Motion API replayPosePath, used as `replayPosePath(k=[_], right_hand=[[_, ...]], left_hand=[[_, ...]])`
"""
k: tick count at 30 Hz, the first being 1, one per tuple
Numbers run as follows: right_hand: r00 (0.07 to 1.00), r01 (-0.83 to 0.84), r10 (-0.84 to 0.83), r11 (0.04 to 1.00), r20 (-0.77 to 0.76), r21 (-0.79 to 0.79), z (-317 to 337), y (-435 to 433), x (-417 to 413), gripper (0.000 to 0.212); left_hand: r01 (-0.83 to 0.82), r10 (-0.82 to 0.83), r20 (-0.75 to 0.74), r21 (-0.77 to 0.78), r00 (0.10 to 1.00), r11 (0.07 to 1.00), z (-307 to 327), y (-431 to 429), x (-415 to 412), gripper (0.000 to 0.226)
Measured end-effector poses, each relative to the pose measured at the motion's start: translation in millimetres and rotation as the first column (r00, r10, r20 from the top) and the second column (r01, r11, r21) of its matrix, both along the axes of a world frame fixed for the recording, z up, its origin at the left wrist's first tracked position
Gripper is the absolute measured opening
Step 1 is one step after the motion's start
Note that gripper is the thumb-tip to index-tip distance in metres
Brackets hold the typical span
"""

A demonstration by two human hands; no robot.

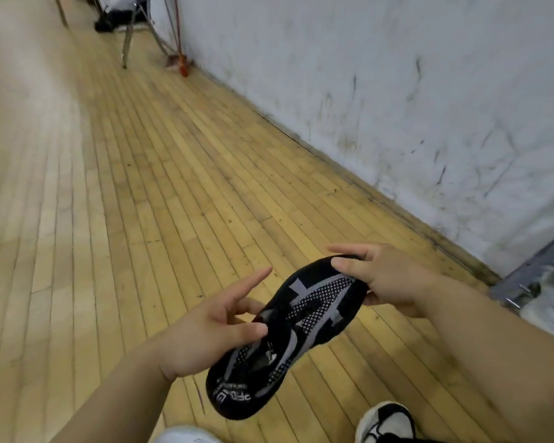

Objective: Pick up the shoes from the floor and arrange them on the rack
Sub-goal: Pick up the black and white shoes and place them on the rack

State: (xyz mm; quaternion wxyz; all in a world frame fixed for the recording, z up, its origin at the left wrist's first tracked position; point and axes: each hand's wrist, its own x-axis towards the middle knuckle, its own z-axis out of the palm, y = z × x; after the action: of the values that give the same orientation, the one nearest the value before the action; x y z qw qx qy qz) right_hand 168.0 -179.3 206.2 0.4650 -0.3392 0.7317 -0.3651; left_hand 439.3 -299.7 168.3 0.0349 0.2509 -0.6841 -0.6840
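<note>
The plank floor [141, 187] filled most of the frame and a scuffed white wall [397, 75] ran down the right side to the grey metal rack [531, 270] at the right edge, where pale shapes, probably shoes, were too blurred to make out. In the lower middle, off the floor and well short of the rack, a black knit shoe [301, 314] with grey bands was held between both hands, toe toward the upper right and heel toward the bottom of the frame. The right hand [387, 276] was clamped on the toe, thumb on top and the lower fingers curled beneath, the forefinger stretched out past it. The left hand [205, 330] lay spread at the shoe's middle, fingers nearly straight and apart, its thumb [253, 330] resting against the collar, steadying more than gripping. The shoe looked light and soft: the upper appeared sock-like and seemed to bow between the two hands, so a pinch at the toe alone would likely let the heel droop and swing. The firmer hold was probably the heel or the sole's edge, or a hand under the sole at mid-length. The knit offered friction and nothing looked fragile. At the bottom edge the person's own black-and-white sneaker [384, 422] stood on the planks.
</note>
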Motion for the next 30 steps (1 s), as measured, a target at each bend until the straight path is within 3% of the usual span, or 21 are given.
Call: replayPosePath(k=[5,10,14,18,25,30], right_hand=[[0.992,0.109,-0.118,0.979,-0.046,-0.174,58.3,53.3,-27.6,0.031],[0.914,0.294,-0.363,0.901,-0.182,-0.319,130.0,193.9,-79.1,0.035],[0.728,0.569,-0.674,0.694,-0.122,-0.441,148.7,359.2,-94.6,0.036],[0.488,0.77,-0.872,0.451,-0.038,-0.451,129.3,514.9,-71.3,0.038],[0.14,0.949,-0.987,0.111,0.077,-0.296,38.8,680.9,-14.8,0.046],[0.061,0.98,-0.991,0.036,0.122,-0.197,-18.1,731.6,-5.6,0.047]], left_hand=[[0.021,-0.034,-0.044,-0.264,0.998,0.964,46.5,28.4,-53.5,0.061],[0.191,-0.296,-0.147,-0.49,0.944,0.85,115.9,96.9,-157.8,0.056],[0.382,-0.577,-0.161,-0.605,0.801,0.699,158.2,213.4,-254.0,0.054],[0.548,-0.801,-0.064,-0.697,0.595,0.463,160.0,352.6,-321.7,0.057],[0.787,-0.951,0.116,-0.594,0.288,0.166,89.5,523.5,-364.7,0.05],[0.852,-0.961,0.178,-0.515,0.214,0.094,36.2,586.2,-367.7,0.048]])
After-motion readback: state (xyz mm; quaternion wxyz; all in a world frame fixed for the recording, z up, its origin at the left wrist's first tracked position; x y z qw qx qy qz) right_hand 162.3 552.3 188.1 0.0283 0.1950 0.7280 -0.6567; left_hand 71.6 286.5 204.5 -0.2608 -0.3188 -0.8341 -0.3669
